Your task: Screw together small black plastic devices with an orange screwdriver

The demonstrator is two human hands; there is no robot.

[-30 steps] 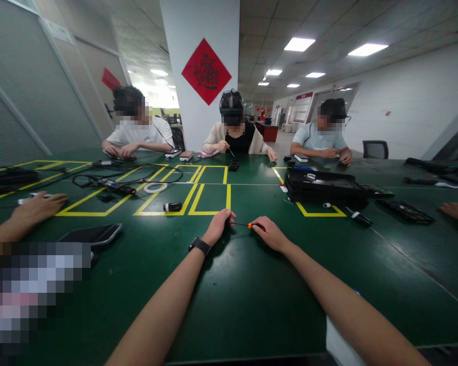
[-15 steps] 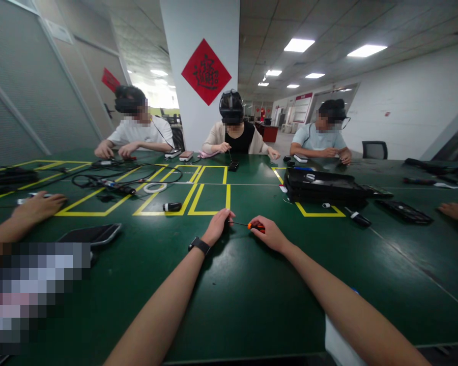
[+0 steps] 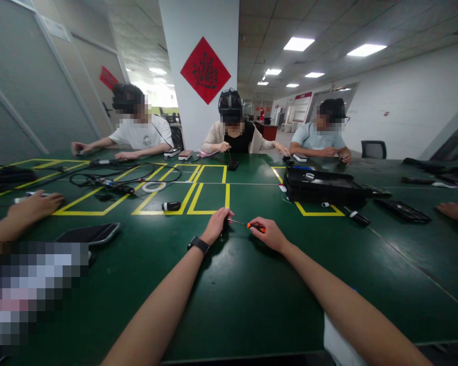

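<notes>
My right hand (image 3: 267, 235) is closed around the orange and black handle of a screwdriver (image 3: 251, 225). Its thin metal shaft points left, toward my left hand (image 3: 218, 223). The fingers of that left hand are curled together around a small dark object (image 3: 225, 227), mostly hidden, and the shaft's tip meets it there. Both hands are just above or on the green table (image 3: 244, 295). A dark watch (image 3: 198, 245) sits on my left wrist.
Beyond my hands stand a black cylinder (image 3: 171, 206), a white ring (image 3: 154, 187), tangled cables (image 3: 110, 185) and a black case (image 3: 320, 185). A dark tablet-like object (image 3: 87, 234) lies left. Three people sit opposite; other people's hands (image 3: 41, 204) rest at both sides.
My hands stay nearly in place, with the screwdriver tilted slightly more. Across the table, the left person's arm has stretched outward, and the middle person's hand has moved toward small black items.
</notes>
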